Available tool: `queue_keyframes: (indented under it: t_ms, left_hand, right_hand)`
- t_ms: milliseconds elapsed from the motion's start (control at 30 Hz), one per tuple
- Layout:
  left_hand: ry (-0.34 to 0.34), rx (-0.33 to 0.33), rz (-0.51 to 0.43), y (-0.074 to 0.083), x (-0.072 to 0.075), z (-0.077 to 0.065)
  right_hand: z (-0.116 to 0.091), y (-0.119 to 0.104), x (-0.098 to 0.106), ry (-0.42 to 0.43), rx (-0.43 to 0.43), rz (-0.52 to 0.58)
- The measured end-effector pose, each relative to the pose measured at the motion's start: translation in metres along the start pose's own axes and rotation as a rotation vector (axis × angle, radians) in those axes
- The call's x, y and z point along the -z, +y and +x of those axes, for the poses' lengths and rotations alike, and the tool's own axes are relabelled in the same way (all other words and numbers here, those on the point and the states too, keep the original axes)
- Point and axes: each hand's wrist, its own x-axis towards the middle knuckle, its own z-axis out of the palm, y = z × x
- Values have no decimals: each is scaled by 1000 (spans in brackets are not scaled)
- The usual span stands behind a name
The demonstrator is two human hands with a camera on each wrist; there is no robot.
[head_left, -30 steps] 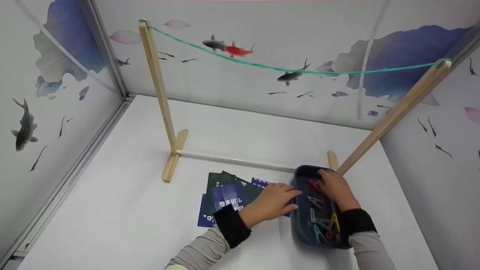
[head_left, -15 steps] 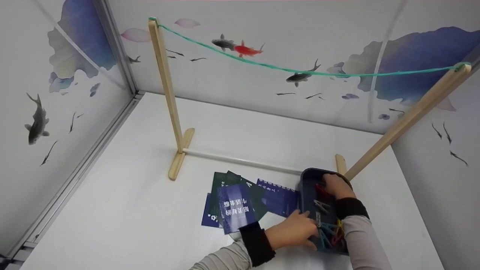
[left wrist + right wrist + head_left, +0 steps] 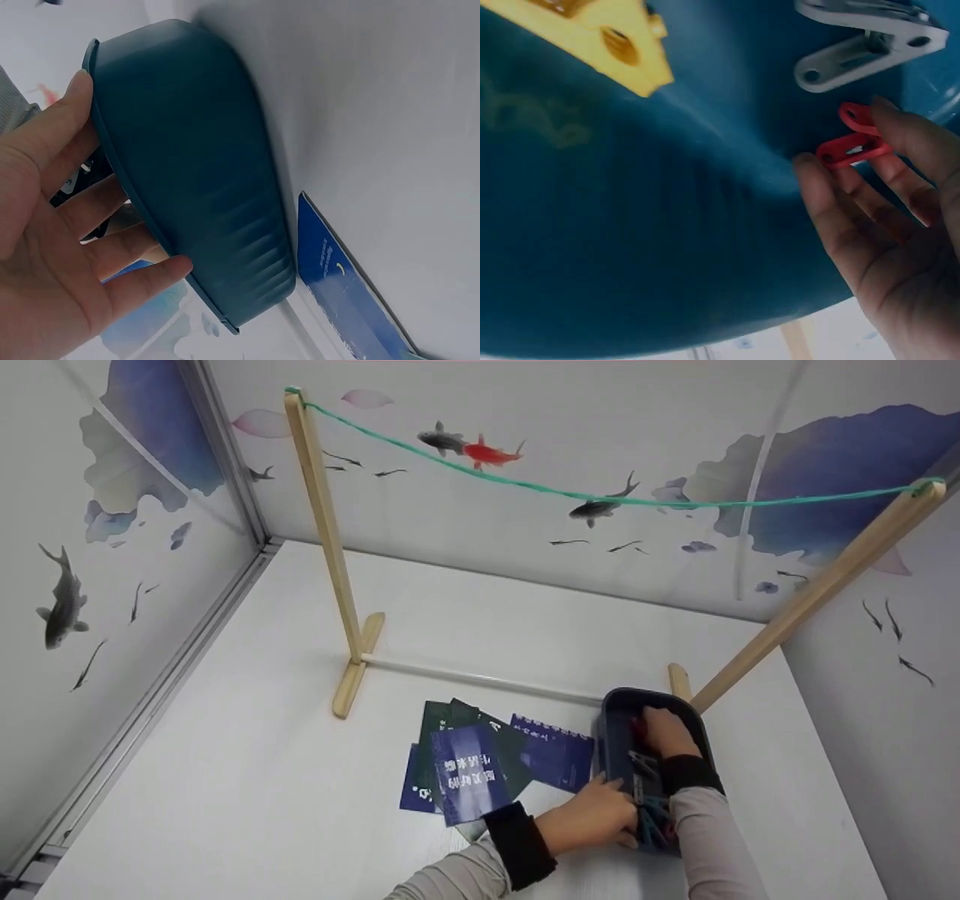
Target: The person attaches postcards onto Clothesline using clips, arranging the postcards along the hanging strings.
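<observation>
In the head view, my right hand (image 3: pixel 667 731) reaches down inside a dark blue plastic bin (image 3: pixel 615 709). The right wrist view has its thumb and fingers around a red clothespin (image 3: pixel 855 146) near the bin's wall. A grey clothespin (image 3: pixel 855 67) and a yellow clothespin (image 3: pixel 622 45) lie close by. My left hand (image 3: pixel 592 814) holds the bin's near left rim. In the left wrist view, the thumb and little finger of that hand (image 3: pixel 67 225) touch the outside, while other fingers go behind the rim. Blue clothespins (image 3: pixel 654 821) lie beside the right sleeve.
A wooden frame with a left post (image 3: pixel 322 525) and a right post (image 3: pixel 817 592) carries a sagging green cord (image 3: pixel 525 487). A white rod (image 3: pixel 480 680) joins their feet. Blue and green printed cards (image 3: pixel 469 776) overlap left of the bin on the white table (image 3: pixel 262 765).
My left hand moved from above the cards to the bin's near left rim, uncovering the cards. The right hand went deeper into the bin, onto the red clothespin.
</observation>
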Motion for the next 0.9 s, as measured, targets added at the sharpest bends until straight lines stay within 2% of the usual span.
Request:
queue_keyframes:
  t_ms: [200, 333, 433, 533, 600, 700, 900]
  left_hand:
    - [-7, -3, -44, -2, 0, 4]
    - [15, 15, 2, -2, 0, 3]
    - [30, 21, 29, -2, 1, -3]
    - [30, 46, -1, -8, 6, -17]
    - [31, 94, -22, -16, 13, -29]
    - [67, 204, -19, -31, 24, -48]
    - [149, 410, 9, -69, 38, -79]
  right_hand:
    - [2, 6, -2, -4, 17, -29]
    - [1, 8, 3, 8, 32, -44]
    - [0, 8, 8, 14, 33, -50]
    - [0, 3, 19, -5, 26, -57]
    - [0, -3, 29, -15, 16, -46]
    - [-2, -16, 45, 18, 15, -33]
    - [-10, -47, 69, 264, 137, -84]
